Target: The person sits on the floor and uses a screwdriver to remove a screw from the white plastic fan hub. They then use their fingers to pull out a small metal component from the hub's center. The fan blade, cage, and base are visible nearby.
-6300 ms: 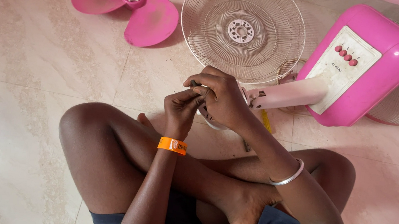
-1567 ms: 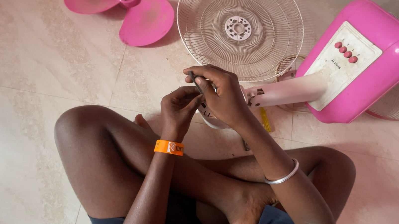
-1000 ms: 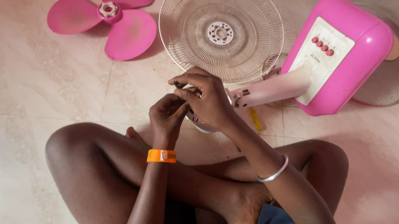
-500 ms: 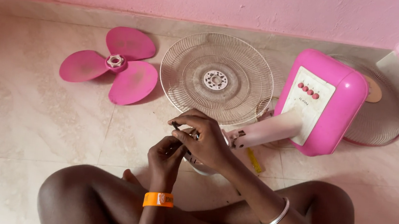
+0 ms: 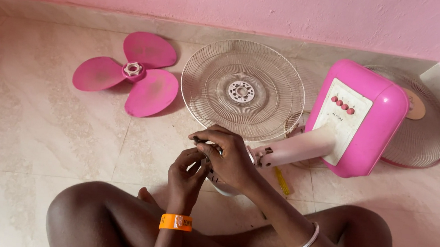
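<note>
Motor housing point(image 5: 222, 184) of the dismantled pink fan — white, largely hidden beneath both hands on the floor before crossed legs: right hand point(image 5: 230, 156) closed over its top, left hand point(image 5: 186, 174) pinching something unseen — apparently mid-disassembly, needing fine fingertip control next.

Bare tiled floor point(image 5: 25, 134) open on the left, pink fan blade point(image 5: 131, 77) and wire fan guard point(image 5: 243, 90) ahead, pink fan base point(image 5: 363, 123) crowding the right, folded knees below.
</note>
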